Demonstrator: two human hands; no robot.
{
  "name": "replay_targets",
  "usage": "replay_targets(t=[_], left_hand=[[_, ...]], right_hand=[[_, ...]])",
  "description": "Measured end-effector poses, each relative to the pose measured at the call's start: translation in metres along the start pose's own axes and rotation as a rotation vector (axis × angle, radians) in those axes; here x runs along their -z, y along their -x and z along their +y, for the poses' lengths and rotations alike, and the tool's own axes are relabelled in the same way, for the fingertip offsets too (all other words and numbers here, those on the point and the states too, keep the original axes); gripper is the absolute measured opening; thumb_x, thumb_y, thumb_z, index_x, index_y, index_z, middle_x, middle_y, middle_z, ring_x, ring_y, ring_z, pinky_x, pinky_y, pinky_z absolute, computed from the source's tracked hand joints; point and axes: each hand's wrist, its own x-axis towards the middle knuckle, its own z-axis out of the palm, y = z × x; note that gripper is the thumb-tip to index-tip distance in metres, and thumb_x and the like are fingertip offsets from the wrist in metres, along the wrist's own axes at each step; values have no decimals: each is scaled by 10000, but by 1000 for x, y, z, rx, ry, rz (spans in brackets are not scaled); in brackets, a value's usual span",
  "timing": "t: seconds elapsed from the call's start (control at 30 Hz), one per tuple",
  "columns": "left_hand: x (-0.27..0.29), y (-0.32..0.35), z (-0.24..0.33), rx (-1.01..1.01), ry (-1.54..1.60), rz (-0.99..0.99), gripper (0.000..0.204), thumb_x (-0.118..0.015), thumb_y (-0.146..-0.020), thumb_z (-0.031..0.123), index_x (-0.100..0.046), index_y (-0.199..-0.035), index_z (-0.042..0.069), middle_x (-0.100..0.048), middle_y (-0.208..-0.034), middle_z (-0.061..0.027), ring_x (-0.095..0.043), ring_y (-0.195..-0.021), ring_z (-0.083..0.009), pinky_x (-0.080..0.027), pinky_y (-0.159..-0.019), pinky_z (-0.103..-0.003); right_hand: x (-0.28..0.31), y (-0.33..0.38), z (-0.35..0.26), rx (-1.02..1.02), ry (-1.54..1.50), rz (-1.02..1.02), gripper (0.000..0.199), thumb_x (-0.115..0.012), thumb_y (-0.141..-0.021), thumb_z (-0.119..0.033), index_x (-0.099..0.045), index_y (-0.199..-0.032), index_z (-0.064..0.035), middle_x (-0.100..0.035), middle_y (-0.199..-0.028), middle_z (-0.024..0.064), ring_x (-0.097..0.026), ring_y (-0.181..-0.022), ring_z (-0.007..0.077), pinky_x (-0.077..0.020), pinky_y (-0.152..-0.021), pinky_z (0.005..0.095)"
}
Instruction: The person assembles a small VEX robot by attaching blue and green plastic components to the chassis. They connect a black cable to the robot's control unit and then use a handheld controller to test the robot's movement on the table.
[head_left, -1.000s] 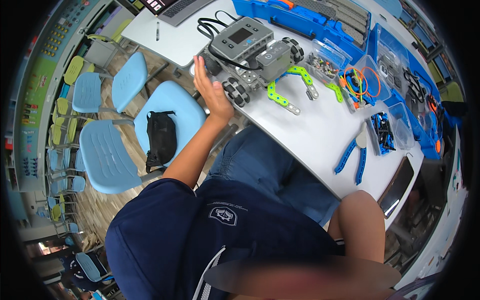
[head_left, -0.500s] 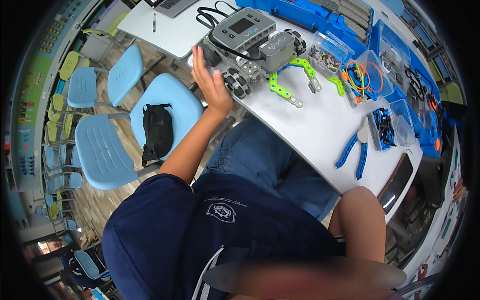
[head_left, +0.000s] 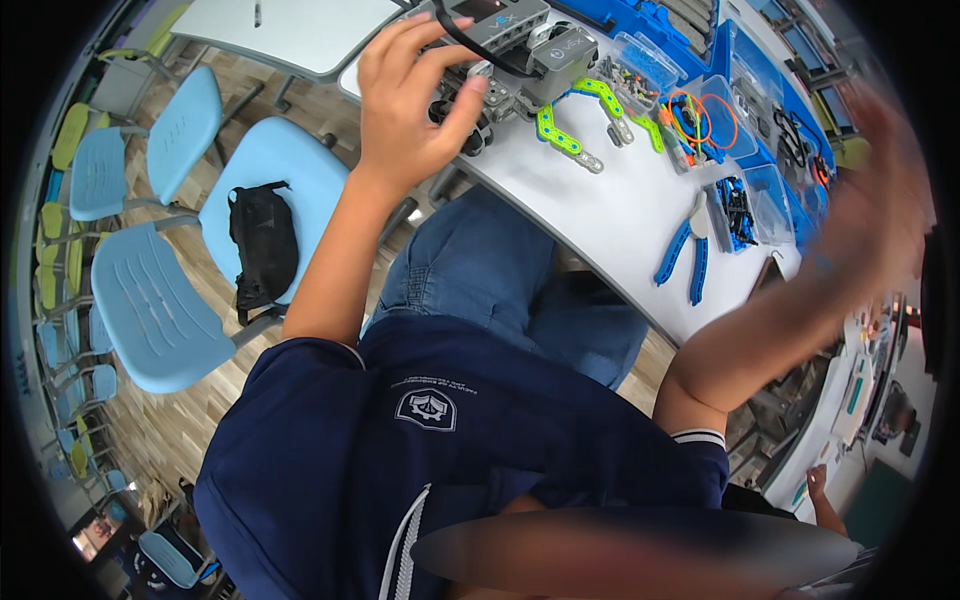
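A grey robot vehicle [head_left: 565, 62] with a black cable, dark wheels and a lime-green claw [head_left: 560, 135] stands at the far side of the white table. My left hand [head_left: 405, 115] is raised by its left side, fingers spread and partly covering its body and a wheel. The fingertips overlap the black cable [head_left: 460, 35]; whether they touch it I cannot tell. My right hand [head_left: 880, 185] is lifted at the far right, smeared by motion, in front of the blue cases. Pliers with blue handles [head_left: 672, 252] lie on the table nearest my right forearm.
Clear trays hold small parts [head_left: 630, 90], orange loops [head_left: 735, 130] and black and blue pins [head_left: 738, 215]. A blue case [head_left: 655, 35] lines the back. Blue chairs [head_left: 160, 305] stand at left, one bearing a black pouch [head_left: 263, 245]. Another person's hand [head_left: 818, 482] shows at lower right.
My left hand has risen and turned over the vehicle's left side. My right hand has swung up into view at the right. The view has shifted, so the table sits higher and further left.
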Motion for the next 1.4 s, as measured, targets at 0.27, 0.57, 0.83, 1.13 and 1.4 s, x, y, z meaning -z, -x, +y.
replay_targets(t=[0.27, 0.57, 0.83, 1.13, 1.4], left_hand=[[5, -4, 24, 109, -41, -345, 437, -760, -705, 310, -714, -1118, 175, -397, -1556, -79, -281, -1461, -391, -244, -1179, -566], [0, -4, 33, 227, 1, -307, 243, -725, -730, 155, -726, -957, 69, -455, -1444, -205, -295, -1435, -418, -329, -1075, -594], [-8, -4, 39, 221, -122, -300, 205, -659, -771, 116, -746, -923, 8, -473, -1397, -245, -289, -1424, -448, -329, -1067, -580], [-11, -1, 36, 223, -69, -283, 221, -648, -767, 66, -745, -938, -35, -438, -1413, -294, -276, -1422, -467, -328, -1072, -557], [-12, 0, 34, 237, -27, -290, 235, -656, -750, 54, -744, -948, -36, -416, -1410, -321, -257, -1422, -477, -307, -1080, -573]], right_hand=[[-68, 96, 40, -311, 338, -695, 876, -901, -731, -252, -422, -1427, -18, -592, -1295, 172, -584, -1206, 289, -441, -1050, 402], [-93, 107, 49, -315, 458, -654, 994, -937, -674, -219, -347, -1439, 14, -621, -1240, 195, -604, -1185, 290, -464, -1025, 389], [-97, 102, 50, -387, 455, -694, 878, -931, -667, -214, -450, -1362, 23, -643, -1226, 181, -621, -1171, 276, -474, -1005, 377], [-102, 102, 50, -358, 555, -688, 767, -925, -640, -221, -507, -1230, 36, -690, -1123, 205, -683, -1050, 296, -521, -909, 376], [-104, 94, 46, -384, 668, -729, 729, -937, -572, -268, -572, -1123, 39, -725, -1019, 205, -721, -953, 301, -549, -839, 380]])
